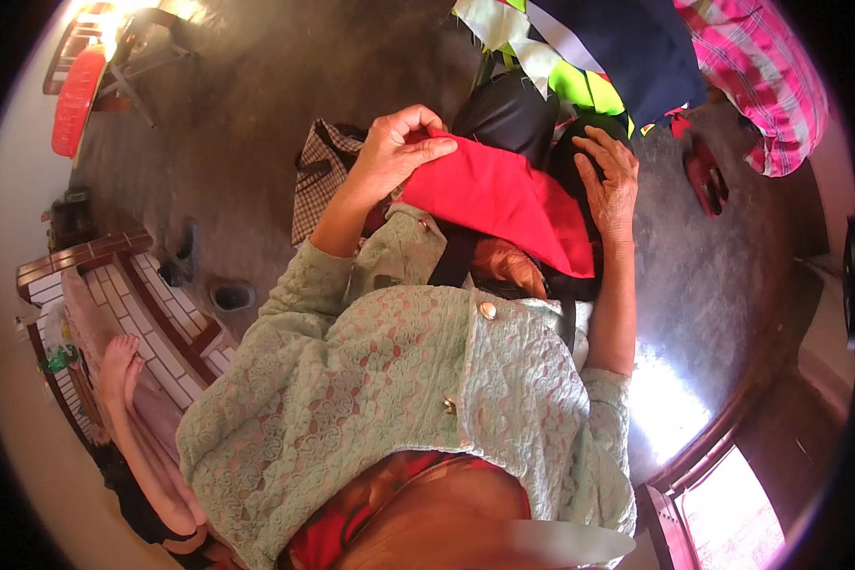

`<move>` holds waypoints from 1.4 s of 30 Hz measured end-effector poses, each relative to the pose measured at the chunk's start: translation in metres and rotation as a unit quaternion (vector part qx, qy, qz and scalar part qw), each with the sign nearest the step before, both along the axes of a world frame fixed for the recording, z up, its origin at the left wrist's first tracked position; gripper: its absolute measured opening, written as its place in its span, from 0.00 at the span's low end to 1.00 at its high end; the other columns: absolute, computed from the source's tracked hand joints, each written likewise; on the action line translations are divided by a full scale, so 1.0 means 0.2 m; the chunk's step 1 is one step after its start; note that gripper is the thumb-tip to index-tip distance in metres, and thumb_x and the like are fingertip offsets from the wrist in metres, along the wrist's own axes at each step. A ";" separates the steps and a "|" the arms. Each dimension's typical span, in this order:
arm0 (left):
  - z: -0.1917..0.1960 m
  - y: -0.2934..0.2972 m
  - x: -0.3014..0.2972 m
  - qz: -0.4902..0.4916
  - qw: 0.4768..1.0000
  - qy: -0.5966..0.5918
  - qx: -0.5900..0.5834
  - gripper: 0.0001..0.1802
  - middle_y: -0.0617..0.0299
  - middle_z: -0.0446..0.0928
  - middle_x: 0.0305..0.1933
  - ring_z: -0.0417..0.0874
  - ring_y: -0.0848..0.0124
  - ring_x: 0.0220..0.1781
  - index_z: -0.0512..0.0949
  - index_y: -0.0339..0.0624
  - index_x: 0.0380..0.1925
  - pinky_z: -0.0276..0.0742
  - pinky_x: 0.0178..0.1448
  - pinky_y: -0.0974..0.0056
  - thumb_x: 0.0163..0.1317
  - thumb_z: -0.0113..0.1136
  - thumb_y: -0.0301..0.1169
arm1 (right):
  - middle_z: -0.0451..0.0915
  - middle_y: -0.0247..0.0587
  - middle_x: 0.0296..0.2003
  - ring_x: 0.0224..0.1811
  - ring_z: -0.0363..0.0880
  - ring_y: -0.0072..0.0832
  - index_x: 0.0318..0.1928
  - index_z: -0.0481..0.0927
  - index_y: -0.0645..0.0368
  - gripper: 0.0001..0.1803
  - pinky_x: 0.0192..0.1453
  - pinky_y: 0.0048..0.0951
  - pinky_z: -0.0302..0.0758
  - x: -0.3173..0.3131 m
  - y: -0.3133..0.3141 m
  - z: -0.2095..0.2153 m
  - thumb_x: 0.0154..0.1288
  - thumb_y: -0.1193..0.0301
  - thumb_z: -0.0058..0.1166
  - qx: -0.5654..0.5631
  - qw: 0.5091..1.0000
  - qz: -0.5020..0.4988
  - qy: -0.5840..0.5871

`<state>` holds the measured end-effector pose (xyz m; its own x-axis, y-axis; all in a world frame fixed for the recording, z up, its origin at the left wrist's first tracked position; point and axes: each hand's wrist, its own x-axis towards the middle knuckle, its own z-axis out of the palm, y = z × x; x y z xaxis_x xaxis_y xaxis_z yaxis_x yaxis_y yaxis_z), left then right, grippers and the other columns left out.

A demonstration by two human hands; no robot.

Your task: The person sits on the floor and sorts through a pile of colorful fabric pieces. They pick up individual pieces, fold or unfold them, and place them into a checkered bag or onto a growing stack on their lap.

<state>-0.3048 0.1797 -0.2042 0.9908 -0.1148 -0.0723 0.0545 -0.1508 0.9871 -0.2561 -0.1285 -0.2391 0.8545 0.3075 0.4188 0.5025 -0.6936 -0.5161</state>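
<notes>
A piece of red cloth (pixel 499 195) lies across my lap, over my black trousers (pixel 508 114). My left hand (pixel 397 152) pinches its upper left corner between thumb and fingers. At the cloth's right side, my right hand (pixel 606 176) rests by my knee with bent fingers apart, and nothing shows in its grasp. The cloth slants down to a point near my right wrist. Below it, a brown-orange patch (pixel 508 268) shows between dark straps; what it is I cannot tell.
Dark blue, lime and white fabric (pixel 627 47) is heaped beyond my knees, beside pink plaid cloth (pixel 760 76). A checked bag (pixel 318 176) sits left of my lap. A dark red shoe (pixel 705 176) lies right. Another person's bare feet (pixel 121 366) rest by a tiled ledge (pixel 142 323).
</notes>
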 end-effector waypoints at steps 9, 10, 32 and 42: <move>0.35 0.03 0.13 0.105 0.975 -0.161 -0.115 0.06 0.74 0.71 0.27 0.67 0.88 0.28 0.73 0.38 0.32 0.65 0.35 0.80 0.60 0.61 0.22 | 0.78 0.36 0.52 0.57 0.72 0.33 0.44 0.82 0.55 0.11 0.65 0.35 0.59 0.01 -0.02 0.01 0.61 0.71 0.56 0.014 1.000 0.010 0.023; 0.38 0.04 0.14 0.111 0.974 -0.170 -0.097 0.06 0.74 0.71 0.27 0.67 0.88 0.28 0.73 0.38 0.33 0.65 0.34 0.80 0.60 0.61 0.22 | 0.78 0.37 0.51 0.57 0.72 0.34 0.44 0.82 0.55 0.11 0.65 0.34 0.59 0.00 -0.02 0.01 0.61 0.71 0.56 0.025 0.999 0.011 0.027; 0.83 0.27 0.30 0.097 0.921 -0.345 0.150 0.04 0.68 0.77 0.34 0.75 0.81 0.38 0.76 0.37 0.35 0.72 0.42 0.75 0.60 0.60 0.24 | 0.79 0.35 0.50 0.56 0.72 0.35 0.44 0.83 0.54 0.11 0.66 0.36 0.60 -0.01 0.00 0.04 0.60 0.72 0.56 0.043 0.998 -0.004 0.045; 0.85 0.34 0.48 0.154 0.955 -0.254 0.009 0.05 0.71 0.75 0.29 0.71 0.86 0.28 0.72 0.39 0.40 0.67 0.32 0.77 0.67 0.54 0.27 | 0.79 0.36 0.49 0.54 0.74 0.35 0.43 0.83 0.55 0.11 0.64 0.37 0.61 -0.01 0.00 0.05 0.58 0.73 0.57 0.048 0.998 -0.012 0.035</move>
